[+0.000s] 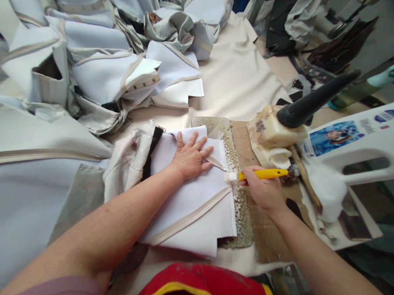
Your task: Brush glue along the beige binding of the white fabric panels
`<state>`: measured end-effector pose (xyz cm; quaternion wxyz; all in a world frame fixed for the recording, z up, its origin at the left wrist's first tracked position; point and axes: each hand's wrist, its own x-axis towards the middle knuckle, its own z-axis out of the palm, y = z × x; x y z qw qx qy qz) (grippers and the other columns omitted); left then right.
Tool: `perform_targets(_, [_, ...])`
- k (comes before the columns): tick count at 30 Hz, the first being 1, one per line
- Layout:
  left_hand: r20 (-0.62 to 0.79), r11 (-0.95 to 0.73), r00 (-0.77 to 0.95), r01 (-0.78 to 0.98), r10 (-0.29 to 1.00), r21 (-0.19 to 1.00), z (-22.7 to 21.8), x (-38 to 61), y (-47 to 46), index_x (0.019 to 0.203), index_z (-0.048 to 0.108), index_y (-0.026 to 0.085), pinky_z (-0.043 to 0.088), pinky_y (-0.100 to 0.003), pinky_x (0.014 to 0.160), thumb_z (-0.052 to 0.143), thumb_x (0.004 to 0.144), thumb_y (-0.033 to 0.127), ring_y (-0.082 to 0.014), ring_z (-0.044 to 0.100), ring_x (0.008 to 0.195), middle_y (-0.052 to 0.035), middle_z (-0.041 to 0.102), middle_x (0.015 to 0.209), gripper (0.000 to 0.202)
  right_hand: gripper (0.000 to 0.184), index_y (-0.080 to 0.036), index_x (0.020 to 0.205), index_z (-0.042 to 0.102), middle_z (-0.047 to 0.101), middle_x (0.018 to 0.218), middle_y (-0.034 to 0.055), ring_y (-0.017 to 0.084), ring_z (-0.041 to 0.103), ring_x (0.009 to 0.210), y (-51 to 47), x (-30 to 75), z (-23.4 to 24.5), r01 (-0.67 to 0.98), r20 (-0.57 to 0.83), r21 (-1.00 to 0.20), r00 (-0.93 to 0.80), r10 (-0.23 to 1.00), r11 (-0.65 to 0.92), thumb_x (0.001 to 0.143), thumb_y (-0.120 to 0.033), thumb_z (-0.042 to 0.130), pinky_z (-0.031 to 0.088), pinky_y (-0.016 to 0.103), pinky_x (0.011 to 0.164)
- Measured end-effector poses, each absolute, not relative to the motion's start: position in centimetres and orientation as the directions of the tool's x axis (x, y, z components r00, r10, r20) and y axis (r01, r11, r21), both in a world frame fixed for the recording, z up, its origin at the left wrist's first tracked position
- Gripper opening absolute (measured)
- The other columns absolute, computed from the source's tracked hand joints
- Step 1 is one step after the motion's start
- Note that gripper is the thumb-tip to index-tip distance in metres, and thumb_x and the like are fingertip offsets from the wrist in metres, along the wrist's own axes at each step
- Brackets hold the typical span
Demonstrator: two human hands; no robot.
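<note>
You have your left hand point(191, 157) flat on the white panel point(196, 199), fingers spread apart, the panel lying at the centre of your view. Your right hand point(266, 190), at the panel's three o'clock, has its fingers clamped on the yellow brush point(263, 174). The brush points to nine o'clock, its whitened bristles at the panel's edge. A crusted board point(244, 223) shows beneath that edge. At two o'clock from the panel stands a stained bottle point(261, 129) with a black spout point(303, 110); farther out, at three, is a white jug point(374, 133). More pieces point(99, 75) lie heaped at eleven. Your red apron point(203, 280) is at six.
</note>
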<state>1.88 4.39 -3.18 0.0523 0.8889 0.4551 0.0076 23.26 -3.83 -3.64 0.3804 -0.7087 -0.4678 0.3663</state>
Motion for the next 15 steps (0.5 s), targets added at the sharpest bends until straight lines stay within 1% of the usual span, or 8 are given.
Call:
perform_targets(2, [-0.040,-0.574,0.579,0.814,0.814,0.091,-3.2,1.9,4.5,0.130,0.048,0.032,-0.012,-0.069,0.099,0.043,0.084,0.056,-0.0354,0.015,0.136,-0.0045,0.036,0.143,0.051,0.021,-0.019,0.065,0.059,0.060,0.057,0.0008,0.018,0.058,0.058,-3.6,23.0,-3.8,0.380,-0.112,-0.894,0.323,0.940,-0.237,0.077,-0.036,0.052,0.046,0.029,0.059])
perform_targets(3, [-0.042,-0.572,0.577,0.816,0.816,0.086,-3.2,1.9,4.6,0.130,0.048,0.032,-0.012,-0.069,0.099,0.043,0.084,0.056,-0.0352,0.015,0.136,-0.0044,0.036,0.143,0.051,0.022,-0.020,0.064,0.058,0.060,0.057,0.0007,0.018,0.057,0.057,-4.0,23.0,-3.8,0.381,-0.114,-0.893,0.322,0.940,-0.239,0.077,-0.035,0.051,0.046,0.029,0.059])
perform_targets(7, [-0.087,-0.555,0.560,0.828,0.824,0.073,-2.2,2.3,4.6,0.130,0.047,0.032,-0.010,-0.070,0.098,0.045,0.085,0.054,-0.0353,0.013,0.137,-0.0047,0.034,0.145,0.051,0.024,-0.021,0.063,0.056,0.058,0.058,0.0003,0.017,0.056,0.054,-7.5,23.1,-3.2,0.393,-0.226,-0.868,0.233,0.946,-0.304,0.079,-0.037,0.048,0.043,0.028,0.055])
perform_targets(8, [-0.102,-0.541,0.545,0.838,0.832,0.070,-1.6,2.6,4.1,0.131,0.046,0.032,-0.010,-0.071,0.097,0.046,0.084,0.053,-0.0362,0.011,0.137,-0.0053,0.032,0.146,0.051,0.025,-0.021,0.064,0.056,0.058,0.059,0.0003,0.017,0.056,0.055,-8.1,23.2,-3.0,0.391,-0.231,-0.867,0.233,0.945,-0.309,0.079,-0.038,0.048,0.043,0.029,0.055])
perform_targets(10, [-0.130,-0.522,0.527,0.850,0.840,0.076,-0.2,3.3,2.3,0.131,0.046,0.031,-0.008,-0.074,0.095,0.049,0.084,0.049,-0.0377,0.009,0.137,-0.0063,0.028,0.147,0.051,0.025,-0.020,0.066,0.057,0.059,0.061,0.0008,0.017,0.056,0.057,-8.5,23.4,-3.0,0.378,-0.191,-0.880,0.274,0.943,-0.288,0.080,-0.039,0.049,0.044,0.029,0.057])
perform_targets(12, [-0.196,-0.548,0.563,0.827,0.803,0.126,0.9,4.1,-0.7,0.125,0.053,0.029,0.000,-0.074,0.097,0.049,0.084,0.048,-0.0377,0.015,0.135,-0.0068,0.032,0.145,0.044,0.025,-0.019,0.068,0.058,0.060,0.063,0.0013,0.018,0.058,0.060,-8.0,23.4,-3.3,0.359,-0.140,-0.897,0.322,0.936,-0.258,0.080,-0.040,0.050,0.045,0.029,0.060])
perform_targets(14, [-0.285,-0.585,0.617,0.787,0.734,0.197,1.2,4.4,-4.1,0.116,0.059,0.027,0.010,-0.071,0.100,0.049,0.084,0.046,-0.0354,0.026,0.131,-0.0072,0.042,0.138,0.038,0.025,-0.019,0.070,0.059,0.060,0.063,0.0013,0.018,0.058,0.061,-8.1,23.3,-3.8,0.355,-0.141,-0.900,0.309,0.940,-0.252,0.081,-0.039,0.049,0.044,0.028,0.060])
perform_targets(15, [-0.316,-0.592,0.630,0.776,0.710,0.219,1.0,4.4,-5.6,0.114,0.060,0.026,0.014,-0.070,0.100,0.050,0.084,0.044,-0.0342,0.030,0.129,-0.0070,0.045,0.136,0.036,0.025,-0.019,0.070,0.059,0.060,0.062,0.0010,0.018,0.058,0.060,-8.6,23.2,-4.0,0.369,-0.150,-0.894,0.286,0.946,-0.254,0.082,-0.038,0.049,0.044,0.028,0.060])
